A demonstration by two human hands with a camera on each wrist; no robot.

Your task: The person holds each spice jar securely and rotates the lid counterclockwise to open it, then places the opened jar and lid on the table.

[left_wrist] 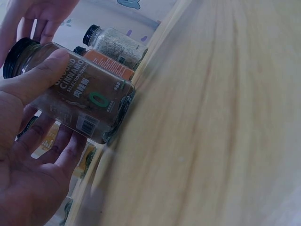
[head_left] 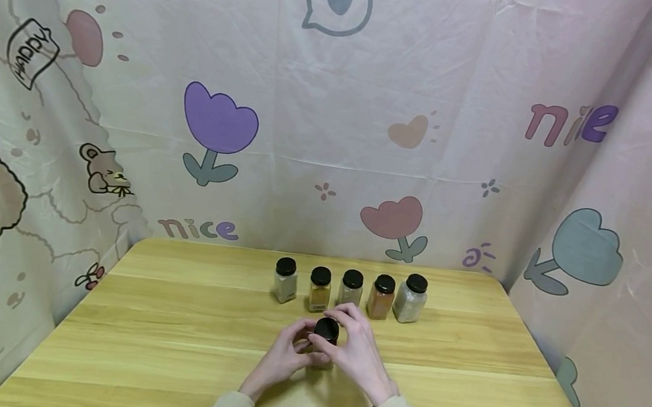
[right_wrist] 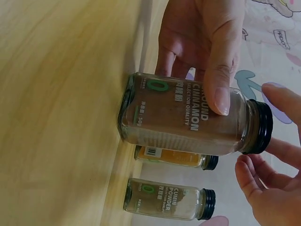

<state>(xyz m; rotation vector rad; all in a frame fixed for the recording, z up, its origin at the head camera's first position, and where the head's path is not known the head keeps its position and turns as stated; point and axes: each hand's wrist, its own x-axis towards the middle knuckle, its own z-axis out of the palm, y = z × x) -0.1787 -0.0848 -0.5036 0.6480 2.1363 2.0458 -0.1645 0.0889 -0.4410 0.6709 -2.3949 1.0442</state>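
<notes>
A square glass jar of brown ground cinnamon [right_wrist: 188,122] with a black lid [head_left: 327,329] is in front of me. My left hand [head_left: 288,356] grips its body, thumb across the label and fingers around the far side, as the left wrist view shows. My right hand [head_left: 355,347] is at the top of the jar, thumb and fingers spread around the lid. In the right wrist view a narrow gap shows between that thumb [right_wrist: 282,101] and the lid, while the other fingertips are right by the lid's lower edge.
Behind stands a row of black-lidded jars: a cumin powder jar [head_left: 285,285], a yellow one [head_left: 320,294], a pale one [head_left: 350,291], an orange one [head_left: 380,302] and a larger white-grained one [head_left: 411,303]. The wooden table [head_left: 172,333] meets a printed cloth [head_left: 321,131].
</notes>
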